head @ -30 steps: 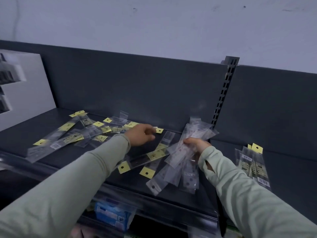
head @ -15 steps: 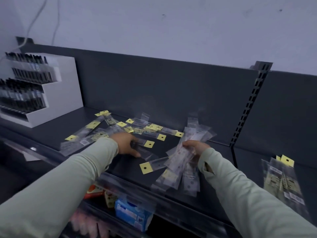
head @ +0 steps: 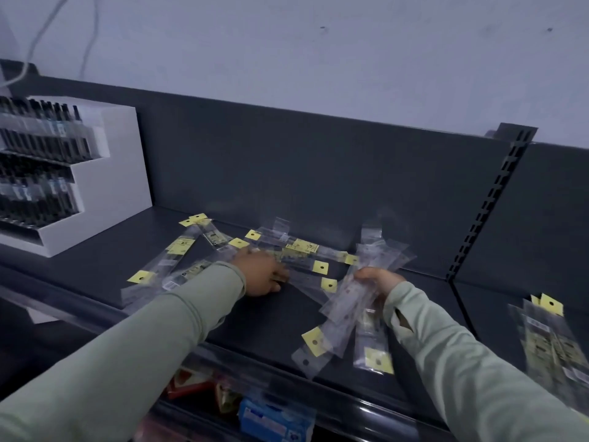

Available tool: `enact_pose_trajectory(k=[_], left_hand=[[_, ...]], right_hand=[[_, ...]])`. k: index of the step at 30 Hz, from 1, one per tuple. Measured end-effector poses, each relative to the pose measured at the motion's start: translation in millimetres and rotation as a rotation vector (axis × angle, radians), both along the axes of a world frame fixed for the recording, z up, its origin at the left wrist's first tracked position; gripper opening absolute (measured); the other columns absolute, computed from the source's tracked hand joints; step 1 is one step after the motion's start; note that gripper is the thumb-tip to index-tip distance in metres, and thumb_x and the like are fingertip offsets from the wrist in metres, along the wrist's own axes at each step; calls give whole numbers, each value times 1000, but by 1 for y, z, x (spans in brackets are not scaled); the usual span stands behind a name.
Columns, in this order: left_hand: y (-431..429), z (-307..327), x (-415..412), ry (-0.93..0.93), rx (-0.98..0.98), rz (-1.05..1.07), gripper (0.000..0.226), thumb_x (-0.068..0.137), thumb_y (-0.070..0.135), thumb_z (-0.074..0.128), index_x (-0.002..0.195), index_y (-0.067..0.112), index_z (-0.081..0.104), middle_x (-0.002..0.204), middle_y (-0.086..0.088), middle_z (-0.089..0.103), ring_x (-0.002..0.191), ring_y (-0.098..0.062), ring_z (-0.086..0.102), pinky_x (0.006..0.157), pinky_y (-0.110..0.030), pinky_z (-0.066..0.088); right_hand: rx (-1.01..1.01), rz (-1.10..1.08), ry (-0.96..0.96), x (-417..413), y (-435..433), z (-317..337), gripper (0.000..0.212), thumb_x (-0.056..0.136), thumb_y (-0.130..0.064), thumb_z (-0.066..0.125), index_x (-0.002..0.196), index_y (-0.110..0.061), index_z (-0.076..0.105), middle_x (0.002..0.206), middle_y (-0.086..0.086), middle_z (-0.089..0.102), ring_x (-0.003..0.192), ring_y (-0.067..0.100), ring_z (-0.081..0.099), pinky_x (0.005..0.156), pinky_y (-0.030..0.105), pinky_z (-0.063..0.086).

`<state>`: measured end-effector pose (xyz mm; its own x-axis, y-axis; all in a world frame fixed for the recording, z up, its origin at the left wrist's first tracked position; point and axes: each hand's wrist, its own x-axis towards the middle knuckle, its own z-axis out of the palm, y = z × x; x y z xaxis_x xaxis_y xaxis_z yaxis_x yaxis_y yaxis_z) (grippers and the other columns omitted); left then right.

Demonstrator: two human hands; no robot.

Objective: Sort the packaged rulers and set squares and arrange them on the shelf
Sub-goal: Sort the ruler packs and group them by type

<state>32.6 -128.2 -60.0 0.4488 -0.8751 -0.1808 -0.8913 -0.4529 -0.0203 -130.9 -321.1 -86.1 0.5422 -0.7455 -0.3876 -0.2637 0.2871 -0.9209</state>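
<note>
Left hand: the left hand [head: 261,273] is resting palm down on the loose packaged rulers [head: 204,247] near the middle of the dark shelf [head: 271,327]. Its fingers are bending down onto one clear packet, together rather than spread, but whether they are pinching it cannot be told (the back of the hand is hiding the fingertips).
Right hand: the right hand [head: 379,279] is gripping a fanned bundle of packaged rulers [head: 345,303], with the fingers curling round its middle. The bundle's lower ends are pointing toward the shelf's front edge.
Loose packets: they are lying criss-crossed on the shelf between the white display stand [head: 108,186] and the bundle, with their yellow hang tabs [head: 320,267] showing.
Separate stack: a stack of packaged rulers [head: 548,342] is lying in the next bay on the right, beyond the slotted upright [head: 490,215] and well apart from both hands.
Display stand: it is sitting at the left end of the shelf and holding stepped rows of dark pens [head: 38,154].
Below: a blue box [head: 274,421] is showing on the lower shelf.
</note>
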Motion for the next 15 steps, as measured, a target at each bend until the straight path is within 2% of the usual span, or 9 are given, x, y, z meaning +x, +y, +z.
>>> enact_pose_trajectory(k=[1,5,8,9,12,15], left_hand=[[-3,-2,1,4,1,-43,44,97,35,48,141,40,42,151,7,37,141,-23,29,118,-47,11],[-13,-3,2,32,-70,-107,47,94,40,54,140,33,44,146,0,40,136,-28,33,111,-47,24],[-22,-4,-1,32,-35,-157,51,94,47,51,141,30,42,150,1,31,140,-27,25,112,-47,21],[-24,-5,-1,59,-41,-162,48,93,46,53,137,28,46,148,2,34,139,-26,28,111,-46,22],[-29,-5,3,107,-117,-166,33,88,44,62,114,24,56,125,3,52,121,-20,45,105,-42,30],[-28,-1,6,139,-112,-137,39,82,45,69,110,23,54,117,3,56,112,-20,48,100,-39,30]], right_hand=[[1,-12,1,1,0,0,38,72,-12,74,106,-1,60,76,12,62,60,26,58,54,28,45],[-5,-55,29,2,3,-1,44,72,-12,73,112,1,59,76,13,60,57,24,56,47,25,42],[-14,-75,72,1,4,-4,46,72,-15,73,113,1,59,74,13,58,56,24,54,48,25,41],[-18,-78,86,-1,4,-3,45,72,-15,73,111,1,59,74,13,58,57,25,54,50,26,40],[-29,-75,118,-6,7,-2,31,73,-17,70,99,-2,62,72,12,56,56,24,52,50,25,38],[-32,-84,139,-11,10,4,11,74,-14,65,80,-6,59,65,9,53,50,22,49,45,21,37]])
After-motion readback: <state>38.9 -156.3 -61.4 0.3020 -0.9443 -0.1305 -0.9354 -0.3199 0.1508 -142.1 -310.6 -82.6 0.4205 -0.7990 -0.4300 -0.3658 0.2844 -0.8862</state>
